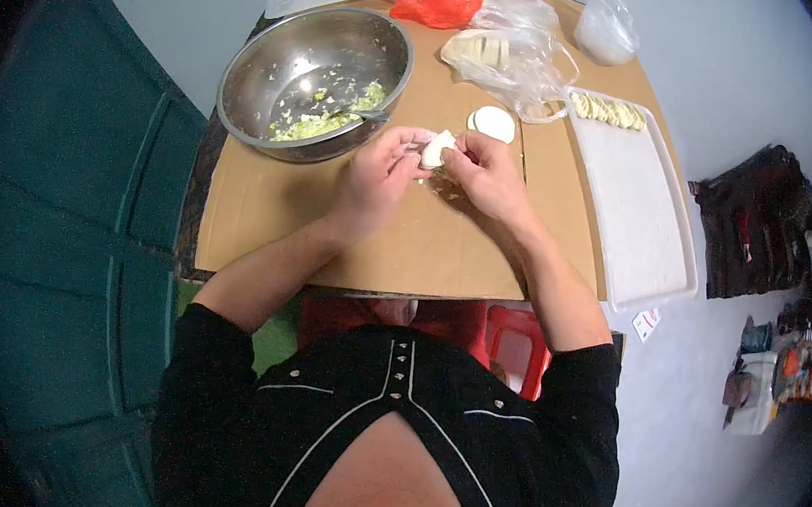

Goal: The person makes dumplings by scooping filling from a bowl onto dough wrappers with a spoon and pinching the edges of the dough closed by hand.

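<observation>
Between my two hands, over the middle of the cardboard-covered table, is a folded dumpling wrapper [439, 150]. My left hand [381, 176] grips its left side with bent fingers. On the other side, my right hand [488, 176] pinches its edge between thumb and fingers. Whether filling lies inside the wrapper cannot be made out. Just beyond my right hand lie a few round white wrappers [495, 123], partly overlapping. A large steel bowl [249, 56] stands to the left, with chopped green and pale filling [311, 127] and a spoon [370, 114] in it.
A white tray [632, 225] on the right carries a row of finished dumplings [609, 112] at its far end. Plastic bags with more wrappers [479, 49], a red bag [436, 0] and a clear bag [607, 30] sit at the back of the cardboard [367, 255]. A red stool [519, 345] is below.
</observation>
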A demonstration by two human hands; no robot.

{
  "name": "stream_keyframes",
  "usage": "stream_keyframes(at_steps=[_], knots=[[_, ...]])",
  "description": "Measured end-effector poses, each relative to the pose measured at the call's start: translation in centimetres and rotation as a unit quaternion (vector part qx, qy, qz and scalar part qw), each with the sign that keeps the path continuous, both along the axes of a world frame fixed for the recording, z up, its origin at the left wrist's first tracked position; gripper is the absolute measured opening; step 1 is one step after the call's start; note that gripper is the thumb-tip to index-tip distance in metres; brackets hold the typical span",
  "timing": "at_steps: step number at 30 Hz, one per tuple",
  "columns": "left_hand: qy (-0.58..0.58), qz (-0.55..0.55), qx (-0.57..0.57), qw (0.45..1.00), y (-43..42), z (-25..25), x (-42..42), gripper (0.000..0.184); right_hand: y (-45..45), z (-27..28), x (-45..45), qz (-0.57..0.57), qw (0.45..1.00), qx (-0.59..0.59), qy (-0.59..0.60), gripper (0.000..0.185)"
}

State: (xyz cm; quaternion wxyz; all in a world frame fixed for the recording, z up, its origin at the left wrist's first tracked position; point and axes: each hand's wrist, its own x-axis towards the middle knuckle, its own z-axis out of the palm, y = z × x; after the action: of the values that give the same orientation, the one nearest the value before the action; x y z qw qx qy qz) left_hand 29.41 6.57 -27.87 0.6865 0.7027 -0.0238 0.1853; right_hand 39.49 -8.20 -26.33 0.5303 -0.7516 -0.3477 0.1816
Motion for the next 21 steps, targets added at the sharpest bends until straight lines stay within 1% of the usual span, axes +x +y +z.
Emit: stream_keyframes(at_steps=[1,3,4,5,6,7,8,9,11,16,17,18,19,21], knots=[[0.013,0.002,-0.020,1.000,0.0,0.2,-0.1,0.027,0.1,-0.1,-0.1,0.004,1.000,-0.001,0.000,0.023],[0.026,0.009,-0.041,0.999,0.1,0.3,-0.1,0.027,0.3,-0.5,-0.2,0.004,0.996,0.064,0.069,0.021],[0.038,-0.003,-0.081,0.996,0.1,0.2,-0.1,0.027,0.4,-0.6,-0.1,0.009,0.996,0.062,0.069,0.021],[0.050,-0.016,-0.121,0.991,0.2,0.2,0.0,0.026,0.4,-0.8,0.0,0.007,0.997,0.062,0.034,0.019],[0.049,-0.012,-0.123,0.991,0.3,0.3,0.0,0.026,0.4,-0.9,0.1,0.005,0.998,0.063,0.000,0.017],[0.078,-0.030,-0.134,0.988,0.4,0.4,0.0,0.026,0.3,-1.2,0.4,0.009,0.998,0.061,0.000,0.017],[0.106,-0.048,-0.144,0.983,0.5,0.4,0.0,0.026,0.2,-1.4,0.7,0.015,0.997,0.051,-0.049,0.015],[0.105,-0.046,-0.146,0.983,0.5,0.3,-0.1,0.026,0.2,-1.5,0.8,0.022,0.994,0.042,-0.098,0.014],[0.096,-0.052,-0.158,0.981,0.5,0.1,-0.1,0.030,0.2,-1.0,0.5,0.026,0.995,0.040,-0.086,0.014],[0.074,-0.031,-0.146,0.986,0.2,-0.1,0.1,0.028,0.4,-0.5,-0.6,0.009,0.997,0.034,-0.069,0.014],[0.062,-0.022,-0.147,0.987,0.1,-0.3,0.1,0.027,0.7,-0.3,-0.8,0.018,0.992,0.037,-0.123,0.013],[0.062,-0.048,-0.148,0.986,-0.3,-0.4,0.5,0.027,0.1,-0.1,-0.7,0.016,0.983,0.035,-0.179,0.013],[0.064,-0.039,-0.132,0.988,0.2,-0.6,0.4,0.026,0.2,-0.4,-0.5,0.016,0.978,0.033,-0.204,0.012],[0.062,-0.023,-0.110,0.992,0.4,-1.0,0.3,0.026,0.0,0.1,-0.8,0.015,0.977,0.029,-0.213,0.012]])
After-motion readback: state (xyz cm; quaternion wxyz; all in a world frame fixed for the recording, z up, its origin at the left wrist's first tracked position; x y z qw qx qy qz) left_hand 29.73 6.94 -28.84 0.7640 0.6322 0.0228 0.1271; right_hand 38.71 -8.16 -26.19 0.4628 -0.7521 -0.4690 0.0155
